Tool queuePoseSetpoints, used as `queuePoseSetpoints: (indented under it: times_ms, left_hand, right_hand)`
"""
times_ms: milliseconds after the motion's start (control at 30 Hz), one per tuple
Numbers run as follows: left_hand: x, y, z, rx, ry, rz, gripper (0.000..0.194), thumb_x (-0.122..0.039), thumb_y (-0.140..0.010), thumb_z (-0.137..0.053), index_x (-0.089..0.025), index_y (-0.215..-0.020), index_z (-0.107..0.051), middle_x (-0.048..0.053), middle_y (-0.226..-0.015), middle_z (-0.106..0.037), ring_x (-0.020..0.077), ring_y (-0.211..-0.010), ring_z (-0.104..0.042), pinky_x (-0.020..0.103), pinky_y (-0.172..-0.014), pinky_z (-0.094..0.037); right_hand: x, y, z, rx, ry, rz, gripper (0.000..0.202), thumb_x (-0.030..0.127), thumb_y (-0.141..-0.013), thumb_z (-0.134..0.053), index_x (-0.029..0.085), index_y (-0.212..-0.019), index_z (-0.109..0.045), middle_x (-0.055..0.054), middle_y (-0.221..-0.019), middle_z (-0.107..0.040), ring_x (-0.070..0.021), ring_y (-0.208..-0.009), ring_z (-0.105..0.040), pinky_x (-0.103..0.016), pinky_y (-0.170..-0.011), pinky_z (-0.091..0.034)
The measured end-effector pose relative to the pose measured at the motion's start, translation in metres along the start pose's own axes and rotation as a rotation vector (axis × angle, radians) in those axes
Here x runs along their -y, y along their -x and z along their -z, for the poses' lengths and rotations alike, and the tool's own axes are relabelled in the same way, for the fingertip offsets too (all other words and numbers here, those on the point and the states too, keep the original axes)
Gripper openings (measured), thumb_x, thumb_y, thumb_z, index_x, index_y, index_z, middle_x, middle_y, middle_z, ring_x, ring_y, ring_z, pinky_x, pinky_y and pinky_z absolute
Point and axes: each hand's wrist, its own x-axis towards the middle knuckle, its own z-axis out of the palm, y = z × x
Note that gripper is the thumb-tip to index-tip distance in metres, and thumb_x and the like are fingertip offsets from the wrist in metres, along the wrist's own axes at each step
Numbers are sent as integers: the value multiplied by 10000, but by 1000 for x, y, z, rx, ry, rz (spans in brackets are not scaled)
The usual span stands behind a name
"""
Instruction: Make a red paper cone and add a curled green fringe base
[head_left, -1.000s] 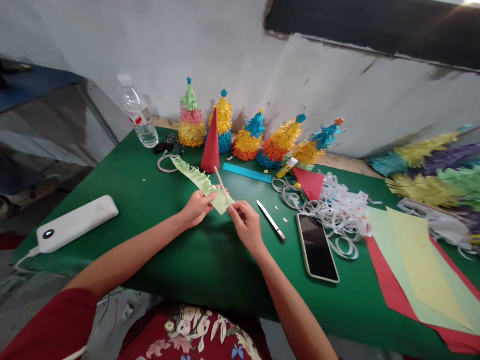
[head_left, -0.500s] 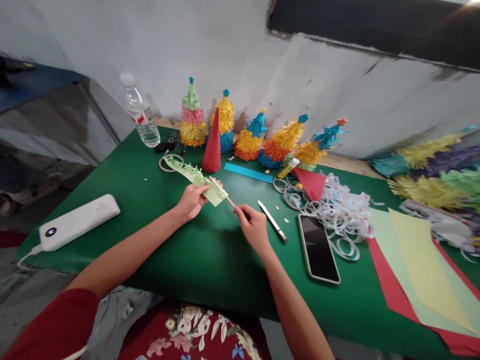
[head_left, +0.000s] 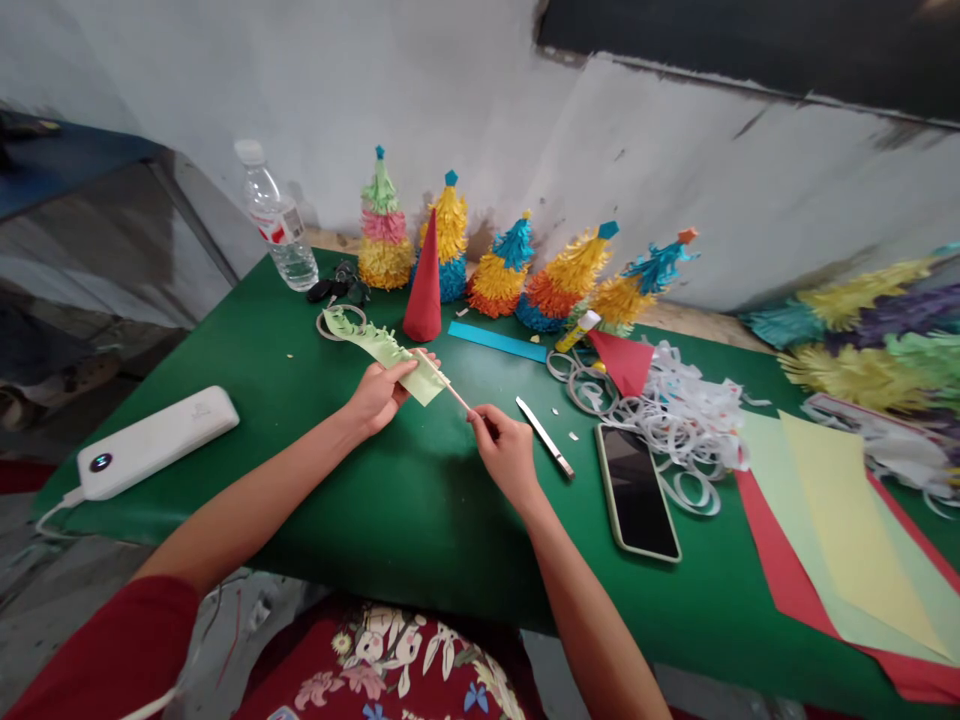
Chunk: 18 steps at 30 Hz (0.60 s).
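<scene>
My left hand [head_left: 381, 396] pinches a light green fringed paper strip [head_left: 384, 350], whose curled fringe points away from me. In my right hand [head_left: 504, 440] is a thin pale stick [head_left: 451, 388], gripped near its lower end. The stick's far end lies along the fringed edge of the strip, close to my left fingers; whether paper is wound round it is too small to tell. Beyond the strip stands a plain red paper cone [head_left: 424, 290]. A blue paper strip [head_left: 496, 341] lies flat to its right. The silver utility knife [head_left: 545, 437] rests beside my right hand.
Several fringed paper trees [head_left: 501, 275] line the wall. A water bottle [head_left: 277, 225] stands at the back left, and a white power bank [head_left: 159, 442] lies at left. To the right are a phone [head_left: 637, 490], white paper scraps [head_left: 690, 410], a glue stick [head_left: 579, 330] and coloured paper sheets [head_left: 855, 530].
Both hands hold nearly the same pose. The green strip has shifted slightly toward the left with my left hand; the camera view has moved a little.
</scene>
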Motion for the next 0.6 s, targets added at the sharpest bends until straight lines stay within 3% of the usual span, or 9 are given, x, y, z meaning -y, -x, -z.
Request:
queuePoseSetpoints:
  times_ms: [267,433,600]
  left_hand:
    - [4,2,-1,3,-10,-3,189,-157,-745,-689,-126,-928,-656,84,-956,-732,230,-1010,-675,398,-979,-483]
    - [10,1,-3,-111,-15,-87,247,-246,-678,-794,-156,-798,-597,16,-759,-712,188,-808,-710,373,-890,-529]
    - [9,1,-3,-170,-43,-112,268,-233,-654,-812,-131,-788,-605,42,-741,-717,213,-776,-717,395,-857,-546]
  right_hand:
    - [0,0,0,-6,21,2,266,362,-878,-485,196,-697,-587,56,-462,-378,-92,-427,-313,-233,-488,-272]
    - [1,1,-6,-6,35,7,246,333,-880,-485,215,-665,-480,52,-487,-406,-100,-441,-340,-230,-505,-291]
    - [2,3,-10,1,58,58,228,320,-900,-464,225,-694,-438,53,-496,-421,-106,-436,-349,-226,-498,-294]
